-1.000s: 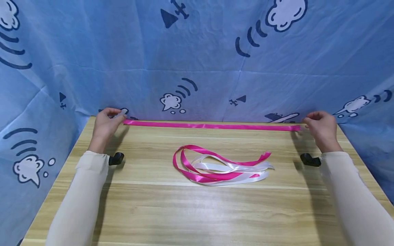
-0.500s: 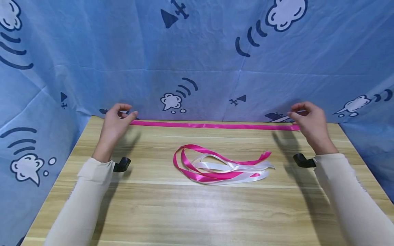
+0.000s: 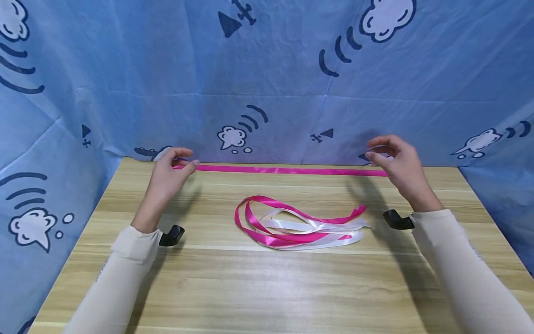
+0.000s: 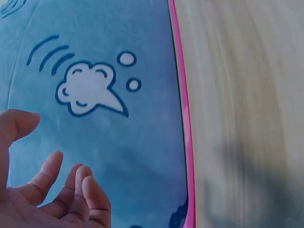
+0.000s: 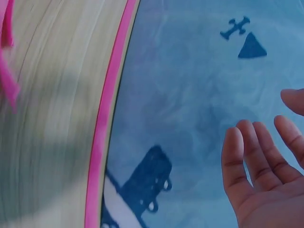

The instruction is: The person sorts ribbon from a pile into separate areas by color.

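A pink satin ribbon (image 3: pixel 292 171) lies straight along the table's back edge. My left hand (image 3: pixel 168 178) is raised over its left end, fingers loosely bent and holding nothing. In the left wrist view the thumb and fingers (image 4: pixel 97 199) stand apart, away from the ribbon. Above the ribbon's right end hovers my right hand (image 3: pixel 404 171), hiding that end in the head view. Its relaxed fingers (image 5: pixel 232 156) hold nothing in the right wrist view. Mid-table, a loose looped bundle of pink ribbon (image 3: pixel 273 241) and white ribbon (image 3: pixel 354 239) lies nearer the front.
The wood-grain table (image 3: pixel 267 292) meets a blue patterned cloth (image 3: pixel 275 60) standing behind it and at both sides. A black wrist-worn piece (image 3: pixel 172 235) sticks out by the left cuff, and another black piece (image 3: pixel 397 220) by the right cuff.
Both hands have come away from the ends of the straight ribbon and moved inward, the left to the right and the right to the left. The ribbons lie as before.
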`<action>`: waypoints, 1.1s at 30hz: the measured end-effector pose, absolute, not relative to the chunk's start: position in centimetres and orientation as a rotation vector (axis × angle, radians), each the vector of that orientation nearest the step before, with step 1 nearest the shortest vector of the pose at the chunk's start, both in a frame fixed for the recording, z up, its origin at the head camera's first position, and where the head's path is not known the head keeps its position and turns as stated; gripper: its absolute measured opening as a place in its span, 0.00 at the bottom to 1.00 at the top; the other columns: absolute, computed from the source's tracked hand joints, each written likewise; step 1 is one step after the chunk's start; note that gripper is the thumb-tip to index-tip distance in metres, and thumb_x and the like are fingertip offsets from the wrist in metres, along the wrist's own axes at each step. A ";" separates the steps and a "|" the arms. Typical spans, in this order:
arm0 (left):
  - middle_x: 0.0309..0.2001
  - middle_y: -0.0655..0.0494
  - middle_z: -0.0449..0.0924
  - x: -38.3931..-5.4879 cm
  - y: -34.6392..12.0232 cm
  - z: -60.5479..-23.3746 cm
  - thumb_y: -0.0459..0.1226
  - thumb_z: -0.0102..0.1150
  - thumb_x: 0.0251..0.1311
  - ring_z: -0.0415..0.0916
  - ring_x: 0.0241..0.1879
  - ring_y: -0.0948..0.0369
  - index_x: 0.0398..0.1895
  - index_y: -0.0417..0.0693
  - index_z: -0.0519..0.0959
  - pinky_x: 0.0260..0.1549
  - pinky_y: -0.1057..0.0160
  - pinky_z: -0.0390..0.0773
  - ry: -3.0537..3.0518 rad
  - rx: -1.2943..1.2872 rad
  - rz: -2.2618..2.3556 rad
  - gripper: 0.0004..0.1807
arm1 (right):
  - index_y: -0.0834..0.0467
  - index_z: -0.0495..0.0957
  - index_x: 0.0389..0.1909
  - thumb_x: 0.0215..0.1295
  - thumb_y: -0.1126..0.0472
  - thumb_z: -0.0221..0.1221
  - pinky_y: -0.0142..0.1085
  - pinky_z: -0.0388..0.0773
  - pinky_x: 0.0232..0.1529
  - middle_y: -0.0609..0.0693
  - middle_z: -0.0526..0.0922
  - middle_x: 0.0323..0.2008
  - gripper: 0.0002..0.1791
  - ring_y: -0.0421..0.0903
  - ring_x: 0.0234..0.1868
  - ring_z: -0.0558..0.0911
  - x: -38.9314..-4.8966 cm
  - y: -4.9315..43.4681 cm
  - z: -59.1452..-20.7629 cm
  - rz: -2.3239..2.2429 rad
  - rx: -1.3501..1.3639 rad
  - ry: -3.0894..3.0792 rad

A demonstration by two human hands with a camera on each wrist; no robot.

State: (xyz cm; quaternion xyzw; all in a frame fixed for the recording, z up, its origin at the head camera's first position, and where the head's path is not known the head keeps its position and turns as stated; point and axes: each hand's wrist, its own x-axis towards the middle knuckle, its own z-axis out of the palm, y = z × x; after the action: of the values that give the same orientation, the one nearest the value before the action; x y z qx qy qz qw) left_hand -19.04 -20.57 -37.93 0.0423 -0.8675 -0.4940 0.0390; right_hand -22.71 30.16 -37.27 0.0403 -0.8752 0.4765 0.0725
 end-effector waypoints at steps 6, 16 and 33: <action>0.66 0.42 0.75 -18.2 -19.5 -38.4 0.41 0.62 0.73 0.74 0.62 0.47 0.67 0.40 0.73 0.55 0.56 0.73 -2.637 0.092 -1.585 0.24 | 0.59 0.79 0.60 0.73 0.63 0.63 0.23 0.81 0.46 0.43 0.82 0.54 0.17 0.31 0.48 0.83 -22.8 28.2 -37.3 1.502 0.228 -2.616; 0.67 0.46 0.75 -16.7 -17.8 -39.0 0.39 0.63 0.71 0.75 0.63 0.50 0.66 0.40 0.73 0.57 0.60 0.76 -2.619 0.036 -1.701 0.24 | 0.55 0.79 0.62 0.74 0.61 0.63 0.26 0.78 0.48 0.55 0.81 0.63 0.18 0.39 0.57 0.81 -22.9 24.2 -37.3 1.532 0.379 -2.685; 0.68 0.42 0.74 -14.6 -13.5 -41.5 0.37 0.65 0.70 0.78 0.64 0.48 0.67 0.43 0.74 0.51 0.58 0.84 -2.736 -0.012 -1.871 0.24 | 0.59 0.79 0.60 0.70 0.65 0.65 0.53 0.78 0.64 0.58 0.83 0.60 0.19 0.59 0.63 0.81 -22.9 16.6 -39.8 1.541 0.733 -2.900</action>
State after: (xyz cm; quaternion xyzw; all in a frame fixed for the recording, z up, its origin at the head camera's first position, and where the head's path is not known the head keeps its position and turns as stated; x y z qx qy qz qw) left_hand -14.58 -13.45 -41.51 -0.0037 -0.8224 -0.5624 -0.0864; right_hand -22.85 16.56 -39.81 0.2165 -0.8565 0.4552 -0.1112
